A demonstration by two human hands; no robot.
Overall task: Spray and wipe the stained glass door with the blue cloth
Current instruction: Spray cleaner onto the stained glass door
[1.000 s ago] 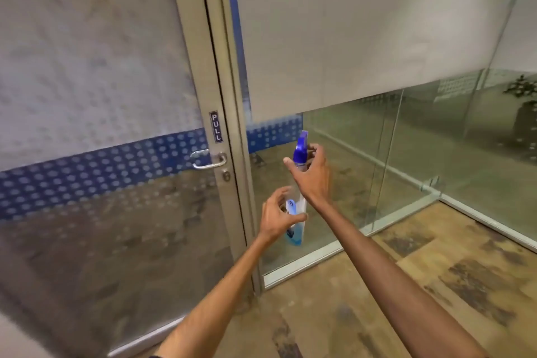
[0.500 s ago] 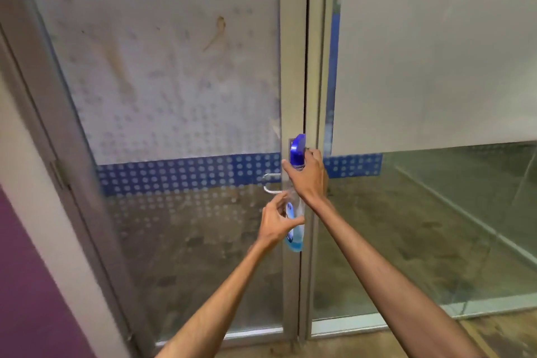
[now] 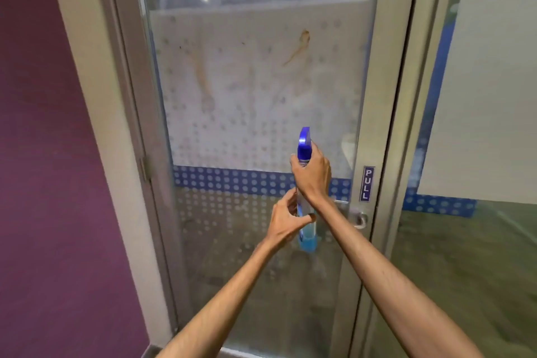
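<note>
Right hand (image 3: 312, 176) is curled round the neck of the spray bottle (image 3: 304, 145), just under its blue head. The left hand (image 3: 286, 221) grips the clear body lower down, thumb on the near side and fingers wrapped behind. The bottle stands upright between them, in front of the glass door (image 3: 261, 113) and near the blue dotted band (image 3: 226, 180). Some blue liquid shows at its bottom. Whether a finger is on the trigger I cannot tell, since the back of the hand hides it.

The task looks barely begun. Brown stains (image 3: 299, 46) still streak the frosted upper panel, one near the right and a longer one (image 3: 203, 78) to the left. No wet patches or runs show on the glass, so spraying probably has not started. Wiping is all still to do, and the blue cloth is nowhere in view.

Compared with half a second ago, the view has swung left and closer. The door now fills the middle, where before its frame and the neighbouring pane shared the picture. The purple wall (image 3: 43, 154) takes up much more of the left side, and the PULL sign (image 3: 366, 183) and handle (image 3: 359, 218) now sit right of the hands. Both hands keep the same hold on the bottle, which sits a little higher against the glass.
</note>
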